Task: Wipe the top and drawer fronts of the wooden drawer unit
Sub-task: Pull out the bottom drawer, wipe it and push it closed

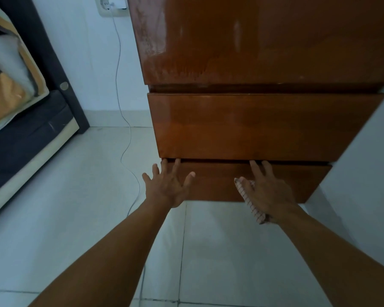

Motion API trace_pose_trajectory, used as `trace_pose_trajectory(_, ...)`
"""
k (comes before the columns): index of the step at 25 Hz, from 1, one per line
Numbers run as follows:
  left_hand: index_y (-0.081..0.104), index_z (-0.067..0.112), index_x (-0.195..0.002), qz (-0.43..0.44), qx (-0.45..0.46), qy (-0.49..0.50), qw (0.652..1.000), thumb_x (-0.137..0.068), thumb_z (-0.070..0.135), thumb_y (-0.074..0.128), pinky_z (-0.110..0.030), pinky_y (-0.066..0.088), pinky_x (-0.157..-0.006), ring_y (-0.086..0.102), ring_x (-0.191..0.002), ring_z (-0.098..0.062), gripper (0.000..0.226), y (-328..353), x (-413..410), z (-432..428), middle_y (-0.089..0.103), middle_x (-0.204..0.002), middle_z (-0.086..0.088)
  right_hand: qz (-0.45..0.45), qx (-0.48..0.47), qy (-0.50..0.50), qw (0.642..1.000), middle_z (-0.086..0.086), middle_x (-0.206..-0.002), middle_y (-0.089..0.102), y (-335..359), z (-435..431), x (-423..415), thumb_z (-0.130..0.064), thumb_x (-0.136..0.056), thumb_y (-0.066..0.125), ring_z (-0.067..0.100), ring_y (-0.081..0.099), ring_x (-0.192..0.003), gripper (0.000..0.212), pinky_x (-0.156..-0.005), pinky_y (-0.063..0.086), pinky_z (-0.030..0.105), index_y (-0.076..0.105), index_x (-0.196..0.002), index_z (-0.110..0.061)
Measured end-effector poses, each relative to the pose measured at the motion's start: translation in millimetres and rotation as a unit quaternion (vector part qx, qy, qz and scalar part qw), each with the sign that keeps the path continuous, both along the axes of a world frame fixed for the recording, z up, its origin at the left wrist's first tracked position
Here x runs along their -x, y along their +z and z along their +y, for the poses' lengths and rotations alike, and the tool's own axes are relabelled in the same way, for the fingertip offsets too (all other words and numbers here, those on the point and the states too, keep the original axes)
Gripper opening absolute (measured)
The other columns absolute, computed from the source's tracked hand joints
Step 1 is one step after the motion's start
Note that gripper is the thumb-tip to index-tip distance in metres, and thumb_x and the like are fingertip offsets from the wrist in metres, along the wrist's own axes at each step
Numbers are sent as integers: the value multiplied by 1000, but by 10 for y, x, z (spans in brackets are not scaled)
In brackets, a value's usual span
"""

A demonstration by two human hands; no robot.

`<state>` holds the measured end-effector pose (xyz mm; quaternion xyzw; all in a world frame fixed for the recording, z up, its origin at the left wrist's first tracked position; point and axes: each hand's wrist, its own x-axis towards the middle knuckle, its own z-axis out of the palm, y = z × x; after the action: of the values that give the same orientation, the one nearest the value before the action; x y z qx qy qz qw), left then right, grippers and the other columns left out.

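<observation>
The glossy wooden drawer unit (pixel 253 41) fills the upper right, its top streaked with dull smears near the left and front edge. Two drawer fronts show below, an upper one (pixel 264 127) and a lower one (pixel 217 182). My left hand (pixel 167 185) rests spread on the left end of the lower drawer front, fingertips at its top edge. My right hand (pixel 266 191) lies flat on the same front further right, pressing a white checked cloth (pixel 252 204) under the palm; the cloth sticks out by the thumb and wrist.
A white cable (pixel 124 138) runs from a wall socket (pixel 111 5) down across the tiled floor (pixel 75 196), close to the unit's left side. A dark bed frame with bedding (pixel 20 120) stands at the left. A white wall (pixel 364 173) is at the right.
</observation>
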<state>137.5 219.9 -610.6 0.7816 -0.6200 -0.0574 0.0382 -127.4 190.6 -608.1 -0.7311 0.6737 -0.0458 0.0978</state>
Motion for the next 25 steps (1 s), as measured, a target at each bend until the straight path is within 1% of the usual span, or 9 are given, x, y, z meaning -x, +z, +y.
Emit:
trace_pose_trajectory(3,11,39,-160,-20,6,2,1000,-89,82,11,-70,18,-116,28,-147,-36,84,26,-20,14,18,-165,-4,8,-5,9,1000,5,-169,7,68,1,3,-68,-101,24,45,53,-131,74,-103,48,50,9,-164,-30)
trace_pose_trajectory(6,22,40,-157,-24,14,5,1000,-86,86,11,-69,25,-112,34,-140,-34,85,65,-36,26,27,-158,-2,21,-14,15,1000,7,-161,17,160,-25,53,-72,-99,23,43,55,-127,77,-100,50,48,15,-163,-29)
trace_pose_trajectory(11,24,42,-157,-45,2,1,999,-78,90,4,-68,23,-112,34,-141,-36,95,143,-36,42,25,-160,-3,60,-58,14,996,7,-163,13,330,-28,37,-78,-96,19,44,46,-136,82,-106,44,48,16,-163,-30)
trace_pose_trajectory(16,24,43,-157,-63,-7,-9,998,-78,92,3,-68,22,-109,35,-138,-35,95,214,-52,57,30,-157,-1,64,-99,15,993,6,-163,20,530,-63,11,-83,-92,15,41,41,-142,89,-111,41,50,18,-164,-32)
trace_pose_trajectory(18,23,43,-157,-55,-23,-26,998,-79,91,3,-71,19,-110,34,-140,-36,94,272,-93,50,29,-160,-2,60,-142,16,988,4,-169,14,621,-50,-12,-88,-88,22,40,33,-149,93,-117,36,51,15,-164,-35)
trace_pose_trajectory(19,20,41,-158,-42,-35,-33,998,-82,89,6,-72,17,-111,32,-143,-37,91,299,-126,55,27,-162,-2,46,-151,21,987,3,-168,15,675,-21,-40,-89,-85,29,38,33,-149,95,-117,37,49,17,-163,-37)
trace_pose_trajectory(20,18,38,-160,-30,-40,-39,998,-86,85,10,-73,14,-113,29,-146,-36,88,304,-163,90,26,-164,-2,23,-141,31,989,2,-164,21,727,15,-87,-88,-84,39,36,38,-146,92,-113,40,46,23,-161,-39)
trace_pose_trajectory(22,13,30,-162,-18,-24,-52,998,-95,74,21,-70,10,-117,22,-151,-32,81,249,-237,239,26,-166,-1,-45,-89,69,993,1,-147,34,859,73,-281,-73,-86,56,33,51,-131,74,-100,45,39,37,-151,-43)
trace_pose_trajectory(25,2,24,-163,-4,-24,-74,997,-101,56,29,-66,7,-121,7,-157,-29,75,76,-304,436,11,-171,1,-155,8,152,976,0,-129,41,927,63,-776,-41,-96,62,28,58,-104,43,-87,51,39,44,-135,-39)
